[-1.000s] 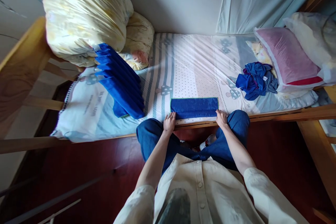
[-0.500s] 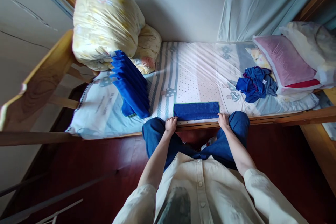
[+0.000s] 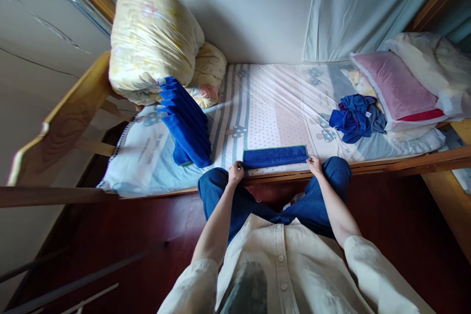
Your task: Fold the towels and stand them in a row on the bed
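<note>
My L hand (image 3: pixel 236 172) & R hand (image 3: pixel 315 166) pinched nearly closed on near corners of folded blue towel (image 3: pixel 275 157), on mattress by wooden bed rail (image 3: pixel 368 167). Risk: uneven pull skews fold; loose pinch drops corner.

The left forearm (image 3: pixel 211 228) is directed toward one o'clock, and the right forearm (image 3: pixel 335 206) toward eleven o'clock, so both arms come slightly inward. The left hand (image 3: pixel 236 172) is closed, with its fingers curled. The right hand (image 3: pixel 314 166) is at three o'clock from it, well apart, and its fingers are closed in a pinch. Both wrists appear nearly straight, and the hands are almost level.
</note>
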{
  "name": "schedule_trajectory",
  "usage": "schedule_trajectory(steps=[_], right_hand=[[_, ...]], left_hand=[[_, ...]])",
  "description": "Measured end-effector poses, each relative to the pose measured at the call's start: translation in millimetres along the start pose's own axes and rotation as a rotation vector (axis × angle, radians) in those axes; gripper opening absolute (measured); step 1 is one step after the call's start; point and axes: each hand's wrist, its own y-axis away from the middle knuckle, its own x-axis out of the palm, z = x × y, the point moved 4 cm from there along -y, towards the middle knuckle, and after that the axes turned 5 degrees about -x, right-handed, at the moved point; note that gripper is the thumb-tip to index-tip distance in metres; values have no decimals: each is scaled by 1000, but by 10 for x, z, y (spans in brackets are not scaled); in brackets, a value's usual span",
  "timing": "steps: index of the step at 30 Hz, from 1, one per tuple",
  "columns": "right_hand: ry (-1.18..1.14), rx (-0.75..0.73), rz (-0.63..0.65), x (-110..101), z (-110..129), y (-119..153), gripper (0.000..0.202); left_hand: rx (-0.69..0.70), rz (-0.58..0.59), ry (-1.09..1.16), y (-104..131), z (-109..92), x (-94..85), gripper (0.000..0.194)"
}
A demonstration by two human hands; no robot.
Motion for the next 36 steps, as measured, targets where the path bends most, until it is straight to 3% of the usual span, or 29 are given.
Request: schedule_trajectory(steps=[7, 22, 36], right_hand=[[-22, 60, -9, 73, -86, -47, 21], [72, 183, -8, 241, -261, -200, 25], [121, 223, 9, 288, -330, -261, 24]], left_hand=[[-107, 21, 8, -139, 71, 84, 23], [-206, 50, -17, -348, 336, 335, 24], [-246, 55, -6, -349, 343, 357, 24]])
